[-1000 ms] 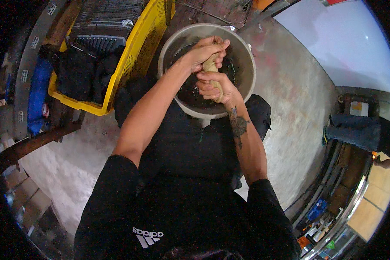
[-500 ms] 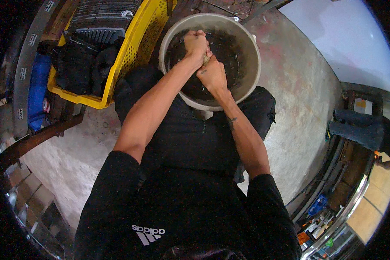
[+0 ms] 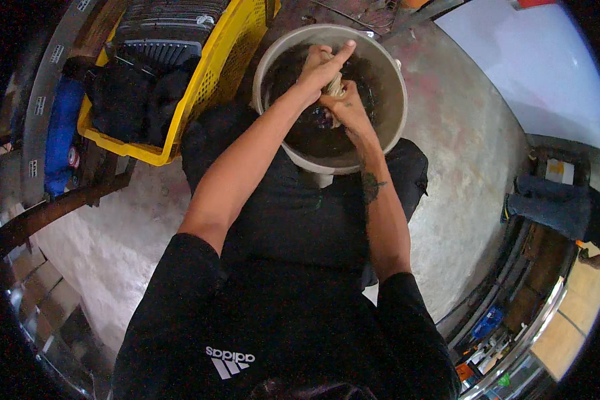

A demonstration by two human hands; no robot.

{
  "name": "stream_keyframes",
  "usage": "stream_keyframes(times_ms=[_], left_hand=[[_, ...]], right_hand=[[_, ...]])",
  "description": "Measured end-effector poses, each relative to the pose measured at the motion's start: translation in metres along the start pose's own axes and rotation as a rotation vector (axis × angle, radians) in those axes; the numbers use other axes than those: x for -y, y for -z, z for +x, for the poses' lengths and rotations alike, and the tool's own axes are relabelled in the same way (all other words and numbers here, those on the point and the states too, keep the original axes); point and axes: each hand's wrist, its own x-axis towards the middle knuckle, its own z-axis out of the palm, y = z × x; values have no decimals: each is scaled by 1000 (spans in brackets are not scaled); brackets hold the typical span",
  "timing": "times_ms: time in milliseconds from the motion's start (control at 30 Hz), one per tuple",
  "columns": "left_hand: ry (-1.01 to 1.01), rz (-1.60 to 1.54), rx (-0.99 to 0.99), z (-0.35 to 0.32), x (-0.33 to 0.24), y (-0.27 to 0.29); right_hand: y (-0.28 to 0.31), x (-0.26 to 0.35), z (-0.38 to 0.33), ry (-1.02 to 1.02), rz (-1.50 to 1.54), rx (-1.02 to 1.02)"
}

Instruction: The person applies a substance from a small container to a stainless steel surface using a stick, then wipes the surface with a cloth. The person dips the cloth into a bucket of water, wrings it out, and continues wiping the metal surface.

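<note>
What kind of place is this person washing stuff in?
Probably a workshop or garage floor, not a kitchen. The person crouches on bare stained concrete, both hands in a bucket of dark liquid, beside a yellow plastic crate holding dark ribbed parts.

bare concrete floor (image 3: 460, 167) carries a grey bucket (image 3: 388, 80) beside a yellow crate (image 3: 207, 73).
</note>
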Motion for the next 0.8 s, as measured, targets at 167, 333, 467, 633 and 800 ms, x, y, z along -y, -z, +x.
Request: stream_keyframes(times_ms=[167, 333, 467, 633, 800], left_hand=[[81, 163, 84, -9, -10, 10], [199, -210, 136, -13, -2, 20], [-17, 176, 150, -3, 18, 1], [136, 108, 194, -9, 4, 8], [234, -168, 261, -18, -15, 9]], right_hand=[[23, 16, -5, 104, 491, 106], [32, 1, 18, -11, -17, -306], [43, -113, 45, -25, -1020, -6], [26, -108, 56, -232, -1218, 552], [21, -100, 43, -443, -1099, 634]])
